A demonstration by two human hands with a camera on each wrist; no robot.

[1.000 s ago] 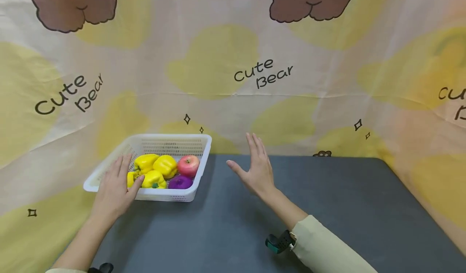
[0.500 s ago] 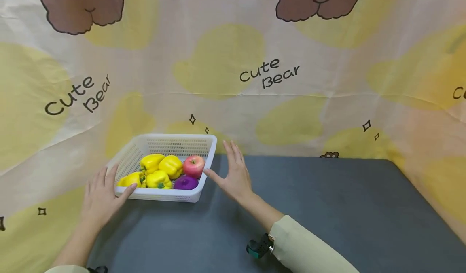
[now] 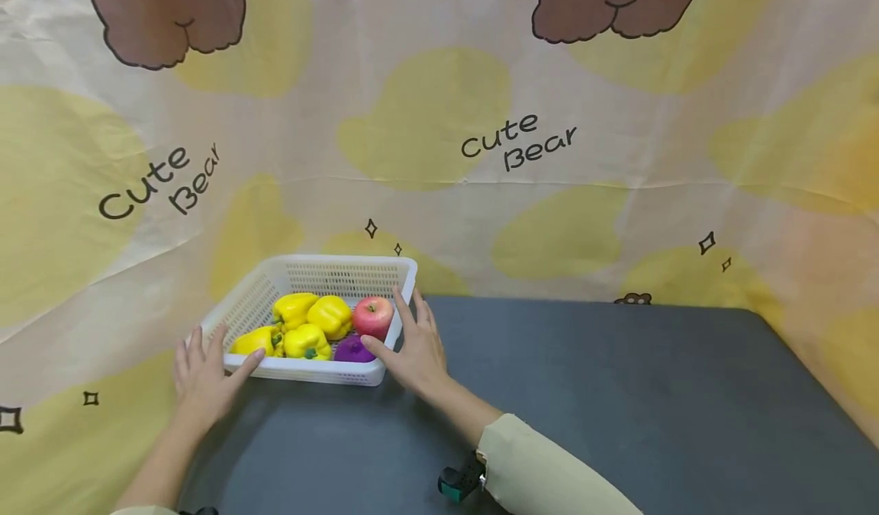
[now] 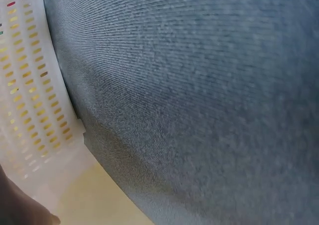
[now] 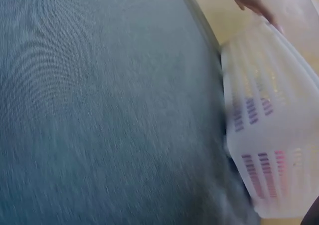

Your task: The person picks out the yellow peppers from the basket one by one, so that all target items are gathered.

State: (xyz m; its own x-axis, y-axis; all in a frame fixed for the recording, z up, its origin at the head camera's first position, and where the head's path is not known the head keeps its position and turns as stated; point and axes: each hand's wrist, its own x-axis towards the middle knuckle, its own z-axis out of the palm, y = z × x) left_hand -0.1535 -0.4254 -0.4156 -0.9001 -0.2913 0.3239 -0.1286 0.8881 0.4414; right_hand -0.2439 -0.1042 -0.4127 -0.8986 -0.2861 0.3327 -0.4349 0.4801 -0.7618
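Note:
A white perforated plastic basket [image 3: 309,371] stands at the back left of the table in the head view. Inside lie several yellow bell peppers [image 3: 331,318], a red apple [image 3: 373,317] and a round purple vegetable [image 3: 352,349]. My left hand [image 3: 206,381] is at the front left corner, fingers spread, thumb at the front rim. Along the right side, my right hand [image 3: 419,351] has its fingers extended at the outer wall and its thumb over the rim. The left wrist view shows the slotted basket wall [image 4: 30,85]; the right wrist view shows a corner of it [image 5: 269,135].
A dark grey table [image 3: 584,393] stretches to the right of the basket. Close behind it hangs a printed curtain [image 3: 426,118] with yellow patches and lettering, which also runs down the left side and the right side.
My right hand has moved left from over the table to the basket's right side. My left hand has drawn back from over the peppers to the front left corner. The view has shifted slightly.

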